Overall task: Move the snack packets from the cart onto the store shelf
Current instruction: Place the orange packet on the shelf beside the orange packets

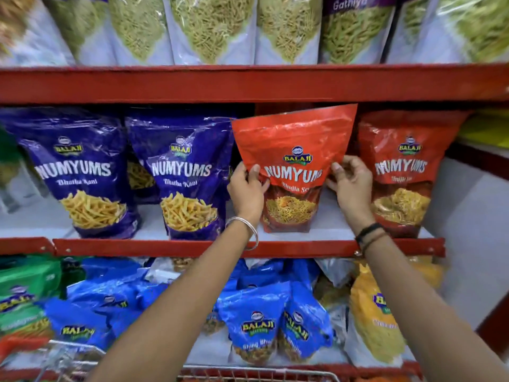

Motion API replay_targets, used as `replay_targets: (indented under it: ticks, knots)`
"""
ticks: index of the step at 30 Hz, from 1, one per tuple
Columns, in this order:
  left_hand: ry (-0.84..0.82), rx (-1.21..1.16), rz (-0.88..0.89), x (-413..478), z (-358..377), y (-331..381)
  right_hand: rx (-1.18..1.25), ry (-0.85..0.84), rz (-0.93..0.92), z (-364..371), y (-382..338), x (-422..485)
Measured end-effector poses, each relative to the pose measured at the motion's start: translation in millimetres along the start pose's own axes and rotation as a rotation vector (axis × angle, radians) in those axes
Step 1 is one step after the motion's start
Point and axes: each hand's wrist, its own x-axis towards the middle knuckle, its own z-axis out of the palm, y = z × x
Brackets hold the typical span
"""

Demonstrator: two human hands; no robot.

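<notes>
A red snack packet [293,150] stands upright on the middle shelf [192,248], between a purple packet [184,172] and another red packet [400,172]. My left hand [248,188] grips its left edge and my right hand [351,186] grips its right edge, both at mid height. Its base rests on the shelf board. The wire rim of the cart [261,372] shows along the bottom edge; the packets inside it are mostly hidden.
A second purple packet [80,172] stands further left. The top shelf holds pale packets [209,28] of green sticks. Below, blue packets [256,323], green packets [22,296] and a yellow packet [377,312] fill the lower shelf. A white wall [473,230] lies at right.
</notes>
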Motion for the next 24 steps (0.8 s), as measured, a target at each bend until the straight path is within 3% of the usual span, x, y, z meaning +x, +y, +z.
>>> replay_targets:
  ticks: [6, 12, 15, 19, 24]
  knots:
    - [-0.033, -0.002, -0.041, 40, 20, -11, 0.042, 0.047, 0.094, 15, 17, 42]
    - [-0.003, 0.215, 0.023, 65, 24, -28, 0.107, -0.027, 0.150, 13, 30, 51]
    - [0.044, 0.326, 0.113, 40, 14, -42, -0.033, -0.082, 0.252, 3, 46, 34]
    - [-0.218, 0.294, -0.124, 5, -3, -67, -0.067, -0.274, 0.524, -2, 72, 8]
    - [-0.466, 0.294, -0.211, 5, -13, -75, 0.004, -0.284, 0.506, -4, 63, -3]
